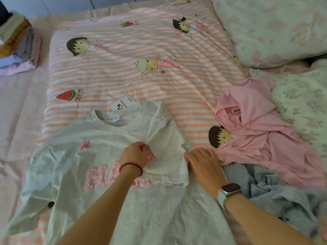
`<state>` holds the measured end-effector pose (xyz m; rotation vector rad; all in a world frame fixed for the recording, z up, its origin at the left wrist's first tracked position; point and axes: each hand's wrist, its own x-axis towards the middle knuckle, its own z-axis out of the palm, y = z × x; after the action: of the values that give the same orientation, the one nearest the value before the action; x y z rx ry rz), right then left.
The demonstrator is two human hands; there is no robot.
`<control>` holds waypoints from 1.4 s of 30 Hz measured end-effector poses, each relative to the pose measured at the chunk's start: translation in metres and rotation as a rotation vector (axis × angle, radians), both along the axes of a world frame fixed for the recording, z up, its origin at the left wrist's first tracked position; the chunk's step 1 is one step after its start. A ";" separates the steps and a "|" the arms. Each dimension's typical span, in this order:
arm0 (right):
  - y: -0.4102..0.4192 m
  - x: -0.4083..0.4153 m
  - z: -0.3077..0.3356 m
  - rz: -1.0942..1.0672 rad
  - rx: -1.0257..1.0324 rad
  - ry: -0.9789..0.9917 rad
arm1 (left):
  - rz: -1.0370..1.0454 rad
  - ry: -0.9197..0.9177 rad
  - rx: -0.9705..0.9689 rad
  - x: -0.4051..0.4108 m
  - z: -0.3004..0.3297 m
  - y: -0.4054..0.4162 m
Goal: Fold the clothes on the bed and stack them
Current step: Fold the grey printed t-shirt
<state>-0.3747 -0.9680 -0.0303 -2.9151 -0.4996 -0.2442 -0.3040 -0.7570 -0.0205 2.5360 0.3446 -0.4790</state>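
At 9 o'clock a stack of folded clothes (19, 50) sits. My gray shirt (113, 200) lies flat, pink letters up, neck toward 12 o'clock. My left hand (136, 153) pinches its folded sleeve (166, 154); my right hand (203, 161) presses flat beside it.

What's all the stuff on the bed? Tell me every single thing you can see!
grey T-shirt: one, light grey with pink letters and a paw print, spread flat near the camera, right sleeve folded in
paper tag: one, white, at the T-shirt's collar
pink garment: one, crumpled, at the right
blue-grey garment: one, crumpled, near right
folded stack: one, mixed pale colours, far left
striped blanket: one, orange and white with cartoon figures, under the T-shirt
floral bedding: pale with pink and green, far right
left hand: red bead bracelet, gripping the folded sleeve
right hand: watch on wrist, flat on the T-shirt's right edge
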 end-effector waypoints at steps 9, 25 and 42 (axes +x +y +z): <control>-0.009 0.000 0.002 0.007 0.009 0.006 | 0.263 0.207 -0.374 0.002 0.010 0.009; -0.009 -0.028 0.005 0.090 -0.069 0.147 | 0.440 0.304 -0.727 -0.029 0.007 0.040; 0.052 -0.051 0.030 0.200 0.459 0.279 | 0.216 0.119 -0.390 -0.012 0.012 0.046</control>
<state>-0.4262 -0.9156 -0.0002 -2.3832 -0.5914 0.0700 -0.3160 -0.7115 -0.0085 2.0721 0.5096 -0.5543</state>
